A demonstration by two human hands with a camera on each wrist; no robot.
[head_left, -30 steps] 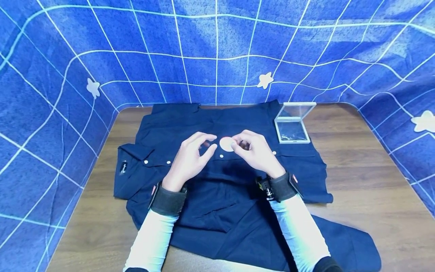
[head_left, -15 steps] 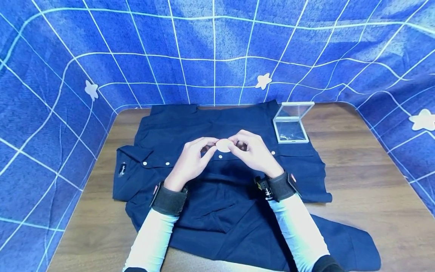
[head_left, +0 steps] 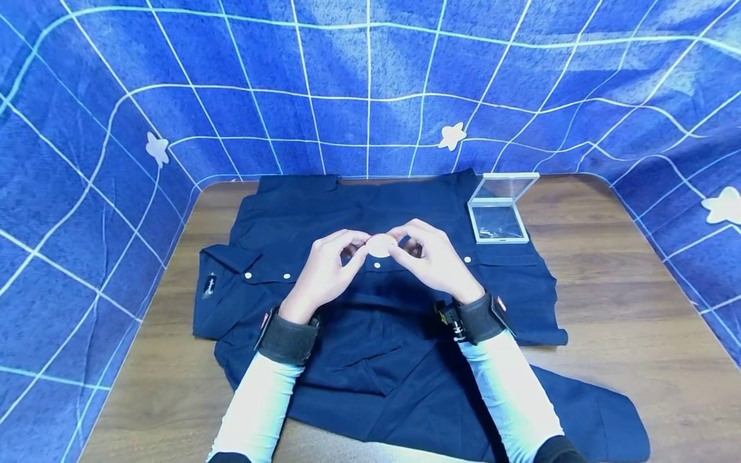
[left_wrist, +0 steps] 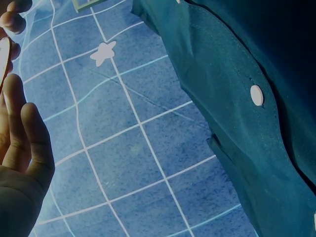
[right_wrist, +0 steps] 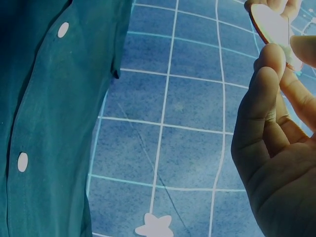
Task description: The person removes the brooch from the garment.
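Note:
A small round white disc is held above a dark navy shirt spread on the wooden table. My left hand pinches the disc's left edge with thumb and forefinger. My right hand pinches its right edge. The right wrist view shows the disc between the fingertips of my right hand. In the left wrist view only a sliver of the disc shows beside my left hand. White buttons run along the shirt's placket.
An open clear plastic box with its lid raised sits on the shirt's far right corner. A blue gridded cloth with white stars walls in the table at the back and sides. Bare wood lies to the right.
My left hand, spread beside the disc a second ago, has closed in on its left edge. Both hands now hold the disc slightly higher.

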